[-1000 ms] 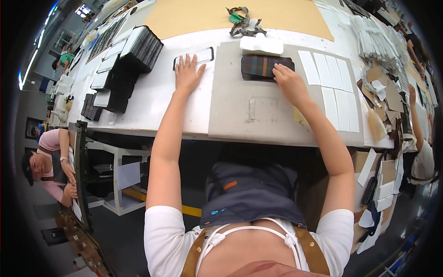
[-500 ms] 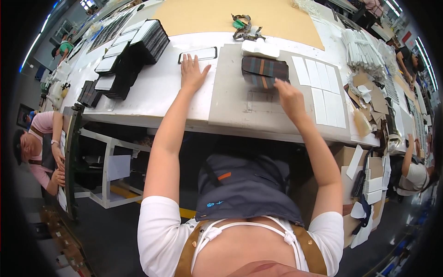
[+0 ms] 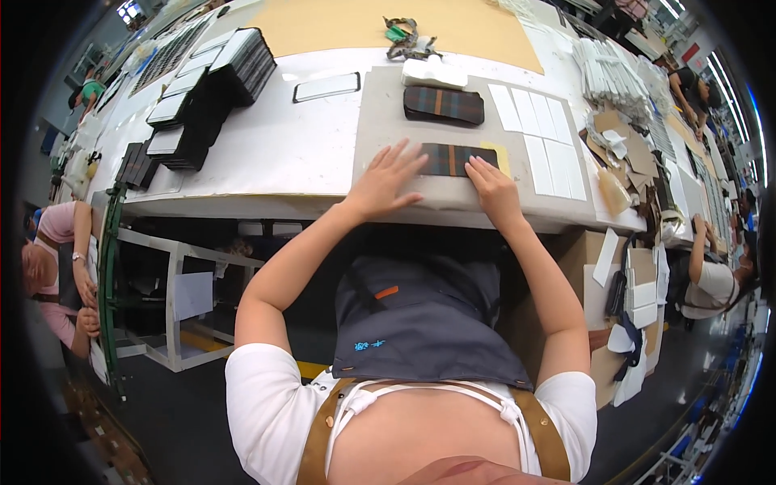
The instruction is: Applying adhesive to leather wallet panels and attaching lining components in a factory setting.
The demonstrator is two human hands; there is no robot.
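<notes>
A dark plaid fabric piece [image 3: 446, 160] with an orange stripe lies flat on the grey board [image 3: 373, 105] in front of me. My left hand [image 3: 386, 179] is at its left end, fingers spread, slightly blurred; whether it touches the piece I cannot tell. My right hand [image 3: 493, 191] lies with outstretched fingertips on the piece's right part. A yellowish patch [image 3: 501, 157] shows beyond that end. Just behind sits a stack of similar plaid pieces [image 3: 443, 107], and behind it a white block-like bundle [image 3: 435, 73].
White rectangular cards [image 3: 553, 166] are laid in rows at the board's right. A black-edged white panel [image 3: 326, 87] lies left of the board, near tall stacks of black-edged pieces [image 3: 230, 73]. Scraps [image 3: 622, 145] are heaped at right. Co-workers stand at both sides.
My right hand has brought a plaid piece from the stack nearer to me and laid it on the board. My left hand has moved from the black-edged panel to the piece's left end.
</notes>
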